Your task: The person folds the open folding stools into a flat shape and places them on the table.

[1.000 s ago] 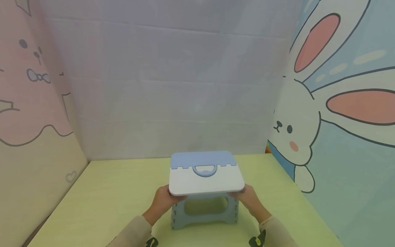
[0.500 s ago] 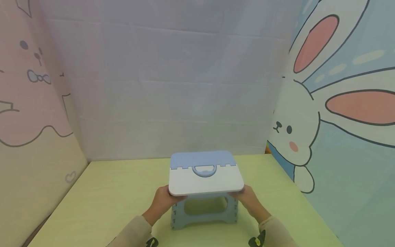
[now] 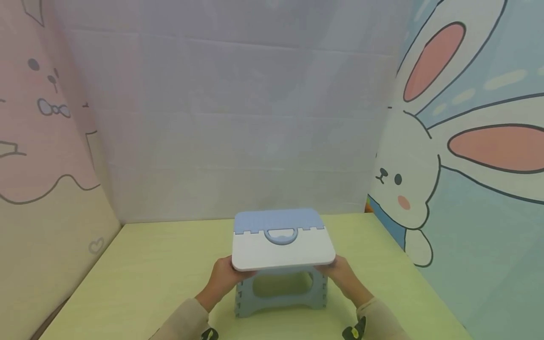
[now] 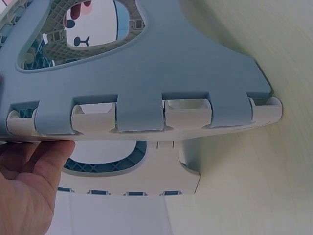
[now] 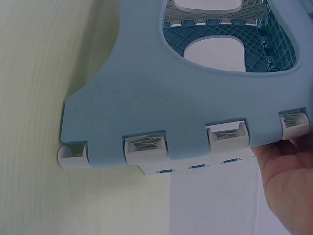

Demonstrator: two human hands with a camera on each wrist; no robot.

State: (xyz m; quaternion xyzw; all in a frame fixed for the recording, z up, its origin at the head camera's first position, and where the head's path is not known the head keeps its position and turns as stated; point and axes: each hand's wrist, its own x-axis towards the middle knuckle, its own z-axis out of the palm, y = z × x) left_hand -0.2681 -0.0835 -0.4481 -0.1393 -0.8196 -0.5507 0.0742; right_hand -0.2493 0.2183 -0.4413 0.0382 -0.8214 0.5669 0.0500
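Note:
A folding step stool (image 3: 276, 255) stands opened out on its legs on the yellow table (image 3: 153, 264). Its top is part blue, part white, with a blue carry handle (image 3: 281, 241) lying flat in the middle. My left hand (image 3: 223, 276) grips the stool's left side just under the top. Opposite it, my right hand (image 3: 341, 275) holds the right side at the same height. In the left wrist view, fingers (image 4: 51, 159) lie against the white side panel beside the blue hinged leg panel (image 4: 146, 68). The rim of the top hides some fingers in the head view.
A pale sheet (image 3: 246, 118) hangs behind the table's far edge. Printed walls flank it, a pink one (image 3: 42, 151) at left and one with a rabbit (image 3: 408, 170) at right. Beige sleeves (image 3: 184, 318) cover both forearms.

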